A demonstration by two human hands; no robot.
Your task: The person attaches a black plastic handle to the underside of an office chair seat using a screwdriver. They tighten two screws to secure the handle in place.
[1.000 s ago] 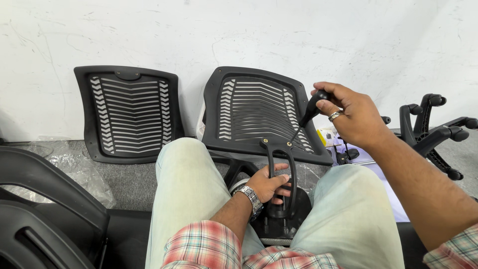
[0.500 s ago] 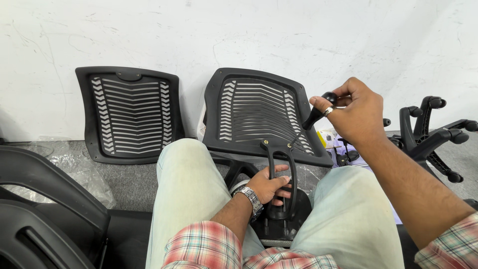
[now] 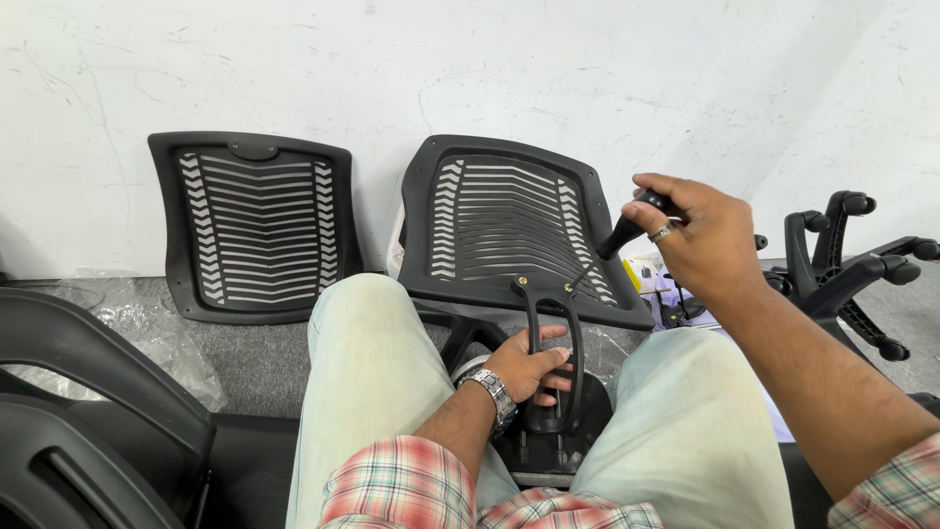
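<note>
Gripping black armrest bracket [image 3: 550, 358] between knees, left hand [image 3: 529, 364] closed round its upright loop. Right hand [image 3: 700, 235] raised up-right of bracket, fingers shut on black-handled screwdriver [image 3: 627, 230]; shaft slants down-left toward bracket top. Left hand nearer.

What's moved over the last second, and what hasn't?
The right hand, gripping the black-handled screwdriver, shifted slightly right and turned at the wrist. The left hand kept its grip on the black bracket between the knees. Both chair backs stayed against the wall.
</note>
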